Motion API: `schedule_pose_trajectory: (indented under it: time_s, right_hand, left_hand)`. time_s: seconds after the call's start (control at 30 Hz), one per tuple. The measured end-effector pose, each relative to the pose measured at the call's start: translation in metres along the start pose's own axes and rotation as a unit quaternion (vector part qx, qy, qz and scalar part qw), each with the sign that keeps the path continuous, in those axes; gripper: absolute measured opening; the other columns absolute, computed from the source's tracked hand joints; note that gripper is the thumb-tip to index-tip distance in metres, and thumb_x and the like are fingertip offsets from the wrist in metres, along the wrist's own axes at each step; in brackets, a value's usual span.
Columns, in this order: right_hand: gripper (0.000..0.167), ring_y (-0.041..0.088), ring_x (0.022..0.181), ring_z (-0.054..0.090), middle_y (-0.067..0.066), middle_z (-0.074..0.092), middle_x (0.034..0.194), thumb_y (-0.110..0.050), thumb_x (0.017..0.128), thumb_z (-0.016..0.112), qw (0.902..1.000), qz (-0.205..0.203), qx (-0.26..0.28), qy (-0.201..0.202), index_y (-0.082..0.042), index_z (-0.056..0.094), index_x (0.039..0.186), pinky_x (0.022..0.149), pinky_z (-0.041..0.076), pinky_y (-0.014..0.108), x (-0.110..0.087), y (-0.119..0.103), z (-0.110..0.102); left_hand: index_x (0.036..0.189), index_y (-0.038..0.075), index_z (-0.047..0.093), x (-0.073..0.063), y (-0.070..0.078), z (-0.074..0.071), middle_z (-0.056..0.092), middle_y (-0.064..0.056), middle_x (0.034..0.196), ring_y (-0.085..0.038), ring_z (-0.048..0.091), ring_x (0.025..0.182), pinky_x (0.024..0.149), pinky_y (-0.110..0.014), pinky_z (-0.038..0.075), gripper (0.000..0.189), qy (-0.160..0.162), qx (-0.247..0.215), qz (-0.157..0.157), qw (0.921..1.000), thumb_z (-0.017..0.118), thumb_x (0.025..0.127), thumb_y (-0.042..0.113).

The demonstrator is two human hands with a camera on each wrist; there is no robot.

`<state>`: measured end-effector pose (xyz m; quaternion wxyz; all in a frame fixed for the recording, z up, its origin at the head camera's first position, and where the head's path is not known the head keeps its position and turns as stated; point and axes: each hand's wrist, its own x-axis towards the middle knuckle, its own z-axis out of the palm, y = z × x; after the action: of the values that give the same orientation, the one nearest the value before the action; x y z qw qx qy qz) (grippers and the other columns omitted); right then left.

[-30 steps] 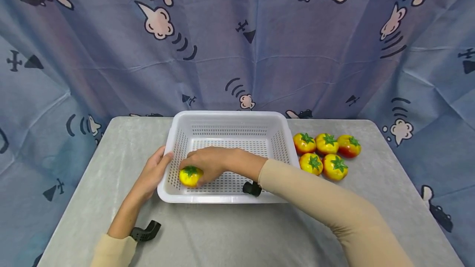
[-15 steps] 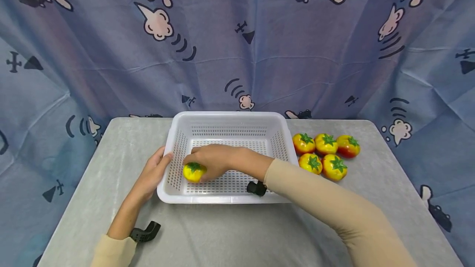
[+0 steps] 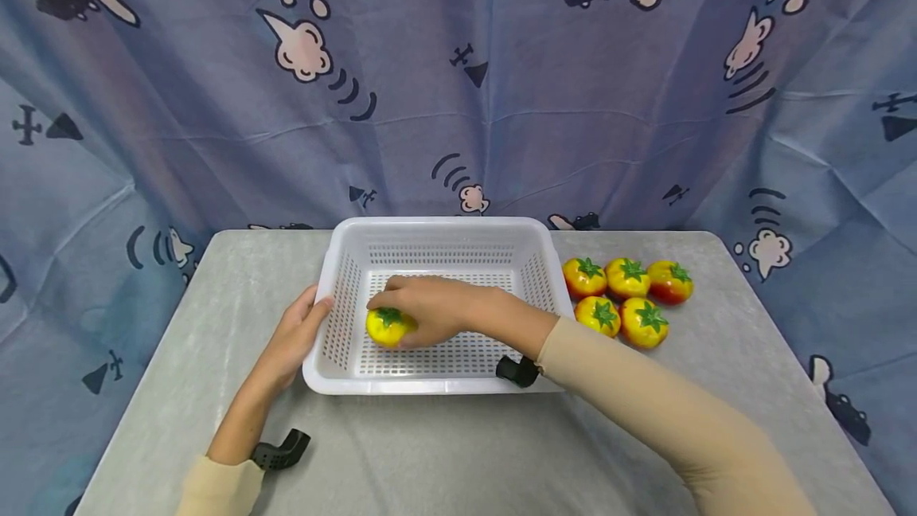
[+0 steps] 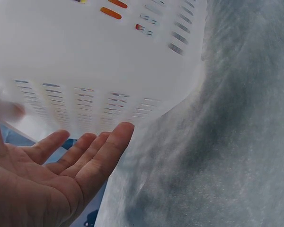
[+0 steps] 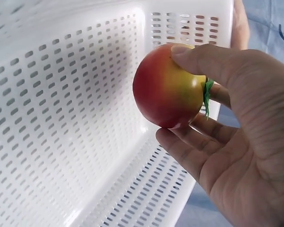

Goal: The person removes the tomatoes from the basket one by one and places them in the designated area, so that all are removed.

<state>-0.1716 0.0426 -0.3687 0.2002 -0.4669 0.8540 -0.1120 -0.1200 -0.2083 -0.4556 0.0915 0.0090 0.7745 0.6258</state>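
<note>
In the head view my right hand (image 3: 433, 310) holds a yellow-and-red tomato (image 3: 388, 328) inside a white perforated plastic basket (image 3: 440, 385). The right wrist view shows the tomato (image 5: 168, 87) between thumb and fingers, its green leafy top toward the palm, with a gap to the basket's wall (image 5: 80, 94). My left hand (image 3: 292, 334) grips the basket's left rim. Its thumb lies over the edge, and its fingers (image 4: 104, 158) lie along the outside of the wall. The lower fingers of the right hand are hidden in the head view.
Several more tomatoes (image 3: 644, 322) stand in two rows on the grey table (image 3: 444, 452), close to the basket's right side. A blue patterned curtain (image 3: 401, 86) hangs behind the table. Each wrist carries a black camera mount (image 3: 282, 449).
My right hand has moved rightward and slightly back inside the basket, carrying the tomato with it. The left hand stays at the rim. The other tomatoes have not moved.
</note>
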Motion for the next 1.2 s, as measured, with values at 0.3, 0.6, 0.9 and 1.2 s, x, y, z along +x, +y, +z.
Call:
schedule_pose_trajectory:
  time_s: [0.3,0.6,0.9,1.2]
  right_hand:
    - [0.063,0.016,0.116,0.062,0.006,0.062,0.145,-0.026,0.095,0.081,0.9996,0.009,0.009,0.025,-0.02,0.057,0.152,0.106,0.057,0.031,-0.018,0.001,-0.006]
    - [0.064,0.016,0.12,0.063,0.007,0.061,0.146,-0.026,0.093,0.081,0.9984,0.015,0.012,0.053,-0.019,0.056,0.152,0.106,0.058,0.031,-0.033,0.003,-0.006]
    - [0.066,0.017,0.12,0.062,0.006,0.061,0.145,-0.023,0.092,0.082,0.9944,0.029,0.035,0.096,-0.02,0.057,0.152,0.106,0.059,0.031,-0.051,0.0,-0.009]
    - [0.066,0.016,0.123,0.062,0.004,0.061,0.144,-0.021,0.091,0.083,0.9896,0.033,0.052,0.13,-0.021,0.057,0.152,0.107,0.059,0.033,-0.066,0.003,-0.004]
  left_hand:
    - [0.164,0.003,0.029,-0.001,-0.001,-0.002,0.054,-0.035,0.147,-0.035,0.07,0.116,0.085,-0.027,0.063,0.055,0.005,0.0,-0.004,1.0,0.036,0.116,0.028]
    - [0.165,0.003,0.028,-0.002,-0.002,-0.003,0.053,-0.035,0.149,-0.043,0.068,0.122,0.087,-0.03,0.064,0.056,0.001,-0.003,-0.003,1.0,0.035,0.116,0.028]
    - [0.164,0.002,0.031,-0.003,-0.002,-0.003,0.054,-0.035,0.148,-0.039,0.069,0.119,0.085,-0.026,0.063,0.054,0.0,-0.008,0.007,0.9999,0.036,0.116,0.028]
    - [0.164,0.003,0.03,-0.002,-0.002,-0.001,0.054,-0.033,0.149,-0.038,0.069,0.119,0.085,-0.025,0.063,0.055,0.0,-0.004,0.007,1.0,0.036,0.116,0.029]
